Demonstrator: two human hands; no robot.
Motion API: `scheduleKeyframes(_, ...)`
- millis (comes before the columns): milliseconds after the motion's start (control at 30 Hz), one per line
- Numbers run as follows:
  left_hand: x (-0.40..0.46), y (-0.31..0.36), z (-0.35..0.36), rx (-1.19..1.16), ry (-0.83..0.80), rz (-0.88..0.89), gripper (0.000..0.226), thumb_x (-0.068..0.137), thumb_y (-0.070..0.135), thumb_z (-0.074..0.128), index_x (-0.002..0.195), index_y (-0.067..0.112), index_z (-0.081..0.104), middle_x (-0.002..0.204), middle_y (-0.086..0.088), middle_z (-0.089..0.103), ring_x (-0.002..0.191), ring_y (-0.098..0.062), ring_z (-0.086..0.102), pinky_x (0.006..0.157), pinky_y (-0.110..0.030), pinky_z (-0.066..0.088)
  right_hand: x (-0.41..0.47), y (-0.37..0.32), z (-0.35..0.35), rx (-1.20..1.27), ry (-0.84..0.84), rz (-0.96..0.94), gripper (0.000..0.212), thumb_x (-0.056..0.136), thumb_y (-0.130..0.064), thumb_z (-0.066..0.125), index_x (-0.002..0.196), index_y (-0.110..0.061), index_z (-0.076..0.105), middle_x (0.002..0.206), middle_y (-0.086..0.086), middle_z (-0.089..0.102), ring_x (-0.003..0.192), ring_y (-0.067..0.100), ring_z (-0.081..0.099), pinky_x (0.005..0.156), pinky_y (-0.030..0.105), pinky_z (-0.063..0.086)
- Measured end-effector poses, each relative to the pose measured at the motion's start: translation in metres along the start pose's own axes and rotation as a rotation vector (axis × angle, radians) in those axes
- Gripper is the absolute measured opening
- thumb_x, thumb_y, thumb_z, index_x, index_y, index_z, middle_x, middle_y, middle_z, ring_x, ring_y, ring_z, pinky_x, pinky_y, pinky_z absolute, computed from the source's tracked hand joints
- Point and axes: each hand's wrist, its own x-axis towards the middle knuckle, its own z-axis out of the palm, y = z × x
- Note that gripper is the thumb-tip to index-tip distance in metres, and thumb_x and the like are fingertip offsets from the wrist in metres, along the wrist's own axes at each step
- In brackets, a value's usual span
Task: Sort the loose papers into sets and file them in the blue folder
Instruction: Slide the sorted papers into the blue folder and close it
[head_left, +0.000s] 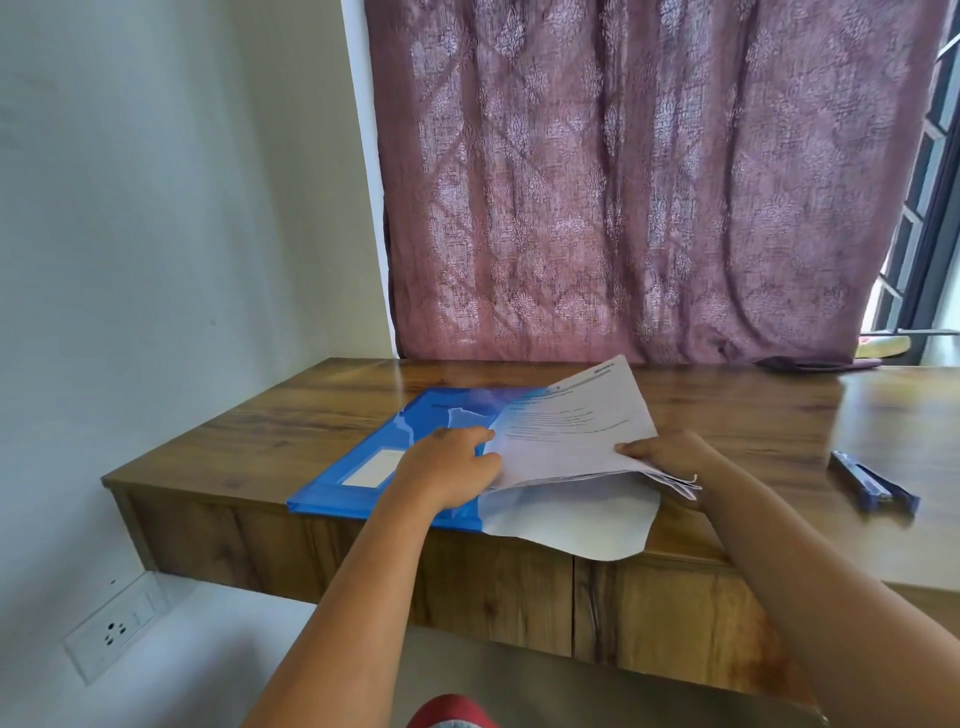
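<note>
A blue folder (374, 457) with a white label lies flat on the wooden desk (727, 415), near its front edge. A stack of printed white papers (566, 431) sticks out of the folder's right side, its far corner lifted. My left hand (452, 462) rests on the folder at the papers' left edge, fingers curled over the sheets. My right hand (660, 454) grips the stack at its right corner, thumb on top. A blank white sheet (571, 525) under the stack hangs over the desk's front edge.
A blue stapler (872, 483) lies on the desk to the right. A mauve patterned curtain (623, 182) hangs behind the desk, with a window frame at far right. A white wall stands to the left, with a socket plate (114, 634) low down.
</note>
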Motion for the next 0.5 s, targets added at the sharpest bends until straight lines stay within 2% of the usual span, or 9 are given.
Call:
scheduleKeyframes(33,-0.001,0.000,0.000,-0.001,0.004,0.002,0.047,0.097,0.037,0.041,0.144,0.034,0.041,0.142,0.001,0.050,0.116,-0.021,0.053,0.087,-0.032,0.045,0.001,0.003,0.001,-0.068,-0.026,-0.010,0.031,0.084,-0.018,0.074,0.102,0.003,0.060,0.094,0.015,0.065,0.085,0.027,0.059,0.070,0.033,0.052)
scheduleKeyframes(100,-0.001,0.000,0.001,-0.008,0.019,0.015,0.045,0.098,0.036,0.039,0.142,0.033,0.044,0.138,0.002,0.053,0.109,-0.020,0.056,0.082,-0.031,0.046,0.005,0.006,0.002,-0.099,0.010,-0.036,0.039,0.087,-0.016,0.070,0.121,-0.001,0.058,0.109,0.016,0.063,0.086,0.025,0.058,0.062,0.029,0.048)
scheduleKeyframes(167,-0.001,0.000,0.002,-0.003,0.026,0.028,0.045,0.098,0.036,0.038,0.143,0.033,0.043,0.136,0.002,0.055,0.101,-0.018,0.057,0.078,-0.030,0.047,0.003,0.004,0.009,-0.083,0.029,-0.082,0.037,0.088,-0.012,0.068,0.122,-0.001,0.057,0.108,0.012,0.063,0.089,0.026,0.058,0.059,0.027,0.045)
scheduleKeyframes(200,-0.001,0.000,0.003,0.004,0.031,0.030,0.046,0.098,0.038,0.038,0.144,0.033,0.041,0.138,0.002,0.054,0.104,-0.019,0.057,0.082,-0.031,0.049,0.001,0.003,0.016,-0.037,0.027,-0.073,0.035,0.089,-0.010,0.068,0.121,-0.003,0.057,0.109,0.011,0.063,0.090,0.026,0.060,0.059,0.026,0.046)
scheduleKeyframes(300,-0.001,0.003,0.004,0.061,0.051,0.041,0.050,0.098,0.040,0.038,0.148,0.032,0.037,0.144,-0.003,0.048,0.121,-0.024,0.051,0.094,-0.037,0.046,-0.001,0.001,0.035,0.132,-0.006,-0.031,0.031,0.091,-0.008,0.063,0.121,-0.009,0.055,0.111,0.010,0.064,0.090,0.026,0.063,0.068,0.032,0.053)
scheduleKeyframes(400,-0.003,0.009,0.006,0.099,0.097,0.065,0.050,0.098,0.038,0.037,0.147,0.028,0.039,0.138,-0.006,0.053,0.116,-0.023,0.053,0.087,-0.033,0.044,-0.003,-0.004,0.061,0.143,-0.033,-0.019,0.030,0.095,-0.010,0.057,0.124,-0.016,0.051,0.116,0.008,0.061,0.098,0.029,0.062,0.079,0.040,0.057)
scheduleKeyframes(500,-0.005,0.013,0.011,0.111,0.113,0.073,0.049,0.099,0.036,0.036,0.147,0.026,0.040,0.133,-0.007,0.056,0.112,-0.024,0.054,0.081,-0.030,0.042,-0.005,-0.002,0.087,0.183,-0.076,-0.002,0.026,0.100,-0.012,0.048,0.125,-0.019,0.046,0.124,0.008,0.058,0.108,0.032,0.059,0.092,0.048,0.054)
